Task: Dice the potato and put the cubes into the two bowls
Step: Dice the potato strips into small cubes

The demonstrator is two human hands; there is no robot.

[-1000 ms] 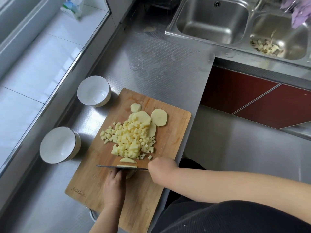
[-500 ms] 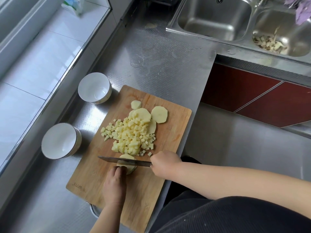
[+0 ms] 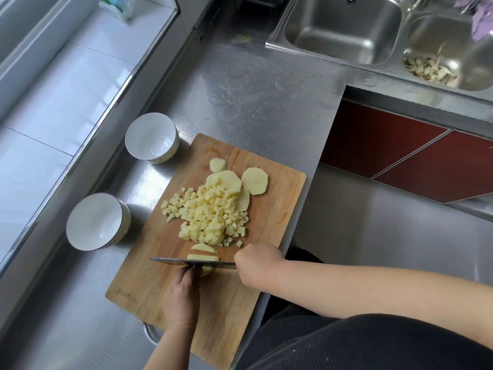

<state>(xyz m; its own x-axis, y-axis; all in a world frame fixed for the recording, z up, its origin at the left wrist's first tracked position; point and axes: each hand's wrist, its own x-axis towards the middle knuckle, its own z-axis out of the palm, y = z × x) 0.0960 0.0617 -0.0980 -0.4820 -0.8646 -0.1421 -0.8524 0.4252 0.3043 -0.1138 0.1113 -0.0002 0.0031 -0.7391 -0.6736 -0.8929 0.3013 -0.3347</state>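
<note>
1. Our right grip (image 3: 257,260) is wrapped round the knife (image 3: 192,261) handle; our left grip (image 3: 184,297) pins the potato piece (image 3: 205,269) just under the blade.
2. We judge the potato firm, wet and slippery, so hold it with fingertips tucked.
3. Cubes (image 3: 208,217) lie beyond the blade; both bowls (image 3: 152,137) stand empty.

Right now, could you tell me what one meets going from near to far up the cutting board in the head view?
Left hand → knife → cut strips → diced pile → round slices → small end piece.
</note>
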